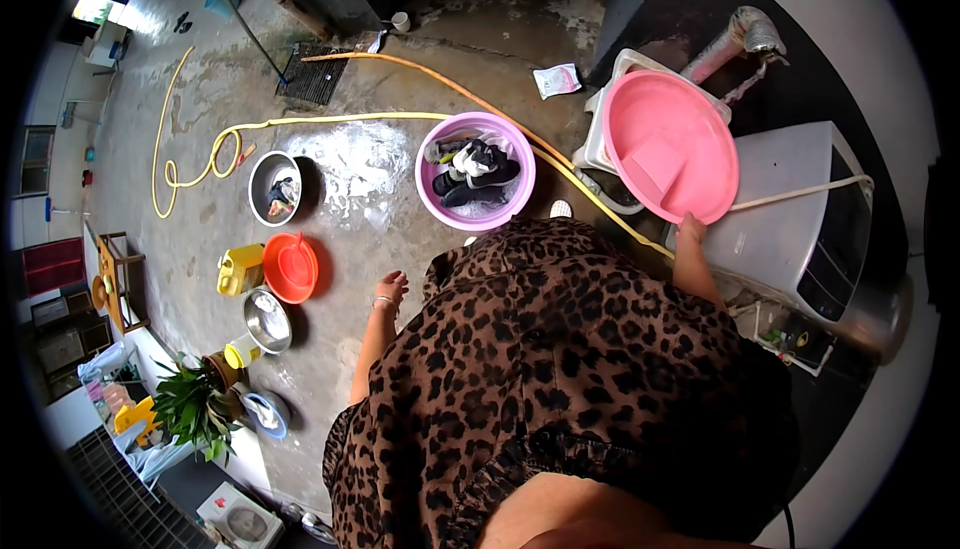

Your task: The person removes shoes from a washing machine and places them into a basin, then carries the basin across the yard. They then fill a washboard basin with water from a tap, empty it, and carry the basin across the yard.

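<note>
Our right hand (690, 229) is closed on the near rim of a pink basin (690, 119), tilted against a white stand (597, 129), while our left hand (392, 287) hangs loosely open, nothing in it. Around us spreads stained, partly wet concrete floor (350, 259), bearing a purple tub (422, 184) of shoes (485, 171) and a yellow hose (360, 117). Beyond lies a white-and-pink packet (557, 80), its print too small for us to read.

Wet floor (365, 177), purple basin (424, 191), yellow hose (330, 119)

Upper right, the basin (668, 114) is pink; upper centre, the tub (424, 179) is lilac; lower centre, the garment (560, 349) is brown with black leopard spots.
</note>
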The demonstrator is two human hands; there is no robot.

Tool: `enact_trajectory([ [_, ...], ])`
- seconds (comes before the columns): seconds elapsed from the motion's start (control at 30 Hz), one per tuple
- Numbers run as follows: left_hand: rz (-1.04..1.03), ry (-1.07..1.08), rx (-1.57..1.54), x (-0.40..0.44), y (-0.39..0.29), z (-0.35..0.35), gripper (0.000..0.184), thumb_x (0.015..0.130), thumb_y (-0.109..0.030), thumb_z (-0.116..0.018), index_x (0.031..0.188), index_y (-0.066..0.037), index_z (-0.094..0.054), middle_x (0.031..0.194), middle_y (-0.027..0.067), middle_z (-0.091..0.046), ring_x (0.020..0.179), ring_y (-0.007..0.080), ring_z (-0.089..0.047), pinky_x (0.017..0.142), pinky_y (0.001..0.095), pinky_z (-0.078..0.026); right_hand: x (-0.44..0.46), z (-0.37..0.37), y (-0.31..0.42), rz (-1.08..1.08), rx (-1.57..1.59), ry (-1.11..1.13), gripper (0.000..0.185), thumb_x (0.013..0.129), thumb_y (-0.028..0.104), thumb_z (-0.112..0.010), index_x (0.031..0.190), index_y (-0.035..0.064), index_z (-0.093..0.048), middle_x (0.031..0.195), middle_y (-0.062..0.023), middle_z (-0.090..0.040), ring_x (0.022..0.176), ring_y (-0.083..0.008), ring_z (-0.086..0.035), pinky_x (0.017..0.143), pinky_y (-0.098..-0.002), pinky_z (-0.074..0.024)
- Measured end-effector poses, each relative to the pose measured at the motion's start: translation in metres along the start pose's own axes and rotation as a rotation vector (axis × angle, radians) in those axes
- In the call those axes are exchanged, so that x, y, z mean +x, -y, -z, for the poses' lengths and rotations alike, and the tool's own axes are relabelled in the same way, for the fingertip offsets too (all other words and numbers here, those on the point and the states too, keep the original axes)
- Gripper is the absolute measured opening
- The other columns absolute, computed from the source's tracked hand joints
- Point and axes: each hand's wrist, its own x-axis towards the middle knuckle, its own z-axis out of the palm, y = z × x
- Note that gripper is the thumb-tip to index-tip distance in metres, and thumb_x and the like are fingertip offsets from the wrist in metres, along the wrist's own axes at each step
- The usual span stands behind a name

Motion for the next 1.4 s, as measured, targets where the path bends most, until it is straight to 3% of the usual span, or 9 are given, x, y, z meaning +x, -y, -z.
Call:
enact_trajectory([
  [0.53,-0.022,0.031,0.091,-0.005,-0.010,0.002,0.043,0.082,-0.030,-0.057,0.116,-0.004,-0.050,0.096,0.0091,-0.062,0.074,0.0183,-0.060,0.058,0.0284,-0.044,-0.008,0.013,-0.011,-0.020,0.087,0.109,0.026,0.074,0.029,-0.061,0.088,0.0076,-0.055,0.066,-0.0039,-0.055,0.052,-0.0148,-0.051,0.042,-0.0288,-0.0395],
  [0.73,-0.003,0.033,0.216,-0.017,-0.028,-0.002,0.044,0.082,-0.032,-0.056,0.116,-0.006,-0.051,0.096,0.0075,-0.062,0.078,0.0180,-0.060,0.061,0.0311,-0.043,0.001,0.013,-0.028,-0.033,0.119,0.042,0.034,0.073,0.028,-0.065,0.096,0.0054,-0.053,0.062,-0.0055,-0.054,0.048,-0.0153,-0.050,0.039,-0.0303,-0.0386],
  [0.83,-0.032,0.045,0.210,-0.018,-0.033,-0.002,0.045,0.081,-0.034,-0.057,0.116,-0.006,-0.051,0.097,0.0075,-0.062,0.081,0.0185,-0.060,0.063,0.0318,-0.043,0.086,-0.019,-0.093,0.097,-0.021,-0.186,0.039,0.072,0.028,-0.065,0.099,0.0035,-0.051,0.062,-0.0057,-0.054,0.049,-0.0156,-0.051,0.038,-0.0305,-0.0385],
  [1.03,-0.065,0.069,0.229,-0.011,-0.040,-0.001,0.046,0.081,-0.033,-0.056,0.117,-0.005,-0.051,0.098,0.0083,-0.062,0.081,0.0189,-0.061,0.061,0.0308,-0.044,0.053,-0.001,-0.080,-0.001,0.051,-0.108,0.042,0.072,0.028,-0.066,0.102,0.0026,-0.050,0.066,-0.0064,-0.055,0.051,-0.0164,-0.052,0.040,-0.0305,-0.0387],
  [1.13,-0.083,0.067,0.248,-0.014,-0.045,-0.004,0.046,0.081,-0.033,-0.055,0.117,-0.004,-0.050,0.098,0.0095,-0.062,0.080,0.0189,-0.061,0.059,0.0295,-0.045,0.088,-0.013,-0.106,0.089,-0.005,-0.192,0.041,0.073,0.028,-0.066,0.101,0.0029,-0.050,0.068,-0.0067,-0.056,0.052,-0.0169,-0.052,0.040,-0.0304,-0.0385],
  [1.4,-0.078,0.081,0.182,-0.002,-0.037,-0.009,0.044,0.082,-0.030,-0.055,0.116,-0.002,-0.051,0.095,0.0100,-0.062,0.078,0.0186,-0.061,0.059,0.0279,-0.045,0.105,-0.008,-0.100,0.107,-0.120,-0.147,0.030,0.076,0.030,-0.061,0.088,0.0035,-0.055,0.061,-0.0082,-0.054,0.043,-0.0176,-0.046,0.035,-0.0304,-0.0346],
])
